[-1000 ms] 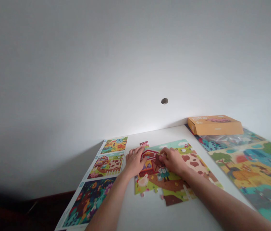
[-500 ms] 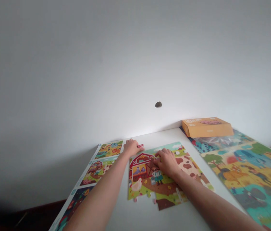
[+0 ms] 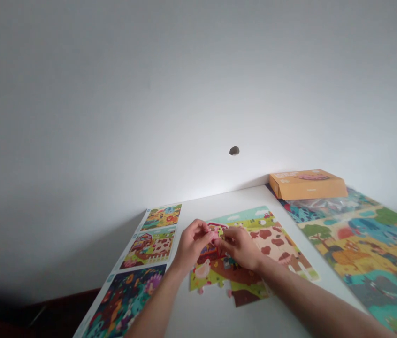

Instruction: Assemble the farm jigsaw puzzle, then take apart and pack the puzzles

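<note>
A farm jigsaw puzzle (image 3: 219, 277) lies largely joined on the white table, showing a barn, a hen and a brown-spotted cow. Its lower left edge is uneven, with knobs sticking out. Above the barn, my left hand (image 3: 195, 241) and my right hand (image 3: 241, 246) meet with their fingertips pinched close together. Between them shows a small pink and yellow-green puzzle piece (image 3: 220, 232); the fingers cover much of it, so I cannot tell whether it is one piece or two. My hands also hide part of the barn and the farmer figure.
A printed picture sheet (image 3: 149, 248) with several scenes runs along the table's left edge. On the right lies a large safari picture (image 3: 360, 249). An orange box (image 3: 311, 185) and a clear plastic bag (image 3: 325, 205) rest at its far end, by the white wall (image 3: 198, 94).
My left hand has come down and right from the puzzle's far left corner to meet my right hand over the barn. My right hand has turned inward, its fingers now pinched.
</note>
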The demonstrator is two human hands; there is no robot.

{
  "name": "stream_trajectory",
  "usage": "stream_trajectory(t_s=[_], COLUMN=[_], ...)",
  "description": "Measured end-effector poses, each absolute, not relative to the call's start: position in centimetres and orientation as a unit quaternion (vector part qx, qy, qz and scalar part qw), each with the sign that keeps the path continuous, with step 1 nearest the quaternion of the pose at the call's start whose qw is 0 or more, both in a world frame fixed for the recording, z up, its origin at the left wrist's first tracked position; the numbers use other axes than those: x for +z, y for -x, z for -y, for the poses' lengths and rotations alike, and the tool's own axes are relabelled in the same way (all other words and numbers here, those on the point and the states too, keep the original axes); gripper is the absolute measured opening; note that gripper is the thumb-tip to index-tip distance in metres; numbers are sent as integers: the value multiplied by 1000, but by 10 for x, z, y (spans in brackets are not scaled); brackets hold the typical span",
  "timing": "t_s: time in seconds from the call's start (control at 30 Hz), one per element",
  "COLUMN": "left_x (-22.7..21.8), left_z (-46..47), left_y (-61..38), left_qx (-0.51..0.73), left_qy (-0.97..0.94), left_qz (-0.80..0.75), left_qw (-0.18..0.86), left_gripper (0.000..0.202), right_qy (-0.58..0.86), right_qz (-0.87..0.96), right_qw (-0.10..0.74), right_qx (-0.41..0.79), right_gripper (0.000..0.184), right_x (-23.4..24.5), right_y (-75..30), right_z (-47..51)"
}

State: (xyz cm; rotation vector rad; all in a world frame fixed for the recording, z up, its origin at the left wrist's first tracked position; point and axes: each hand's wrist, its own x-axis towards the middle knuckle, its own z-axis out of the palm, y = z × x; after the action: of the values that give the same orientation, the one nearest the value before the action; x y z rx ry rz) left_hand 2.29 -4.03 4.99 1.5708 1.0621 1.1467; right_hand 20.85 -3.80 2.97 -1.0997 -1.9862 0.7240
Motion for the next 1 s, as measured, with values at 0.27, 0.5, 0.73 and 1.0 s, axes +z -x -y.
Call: stream_trajectory(t_s=[0.27, 0.5, 0.73, 1.0], left_x=[68, 61, 66, 62], left_z=[53, 59, 59, 59], left_y=[15, 11, 7, 8], left_qx=[231, 111, 128, 105], left_qy=[-764, -830, -884, -882], left_qz=[-410, -408, -369, -368], left_qw=[442, 364, 257, 276], left_gripper=[20, 14, 17, 13], right_qy=[321, 288, 278, 253], right_qz=[854, 892, 891, 888], right_qw=[294, 243, 254, 248], right_qx=[286, 252, 253, 292], right_gripper=[29, 18, 7, 6], right_x=[34, 30, 31, 35], right_y=[-211, -213, -214, -214], right_z=[49, 52, 51, 55])
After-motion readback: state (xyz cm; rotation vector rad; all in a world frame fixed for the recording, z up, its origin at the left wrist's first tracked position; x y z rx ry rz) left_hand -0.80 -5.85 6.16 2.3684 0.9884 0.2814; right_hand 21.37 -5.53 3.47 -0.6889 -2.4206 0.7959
